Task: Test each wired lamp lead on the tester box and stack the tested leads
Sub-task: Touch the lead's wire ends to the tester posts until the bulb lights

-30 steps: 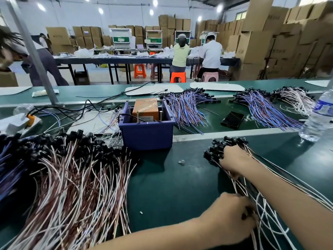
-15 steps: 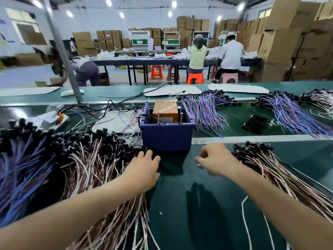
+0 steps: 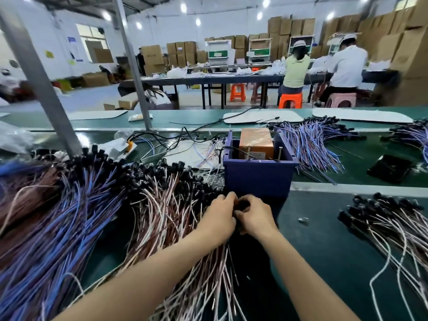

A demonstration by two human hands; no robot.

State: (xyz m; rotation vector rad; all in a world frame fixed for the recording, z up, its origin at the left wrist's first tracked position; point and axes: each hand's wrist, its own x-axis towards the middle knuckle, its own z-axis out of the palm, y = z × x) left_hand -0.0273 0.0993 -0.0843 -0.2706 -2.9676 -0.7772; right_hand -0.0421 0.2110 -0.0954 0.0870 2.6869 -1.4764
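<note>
Head: left hand point(image 3: 219, 219), right hand point(image 3: 257, 219) pinch leads point(image 3: 242, 205) at tester box point(image 3: 257, 179) edge.

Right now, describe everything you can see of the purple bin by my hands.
The purple bin looks like an open-topped square plastic tub, upright on the green bench. Inside sits an orange box wrapped in clear tape, with metal pins beside it; a black cable crosses the left rim. Brown-white leads crowd its left side; the left hand and right hand pinch a black lead socket before its front wall.
</note>
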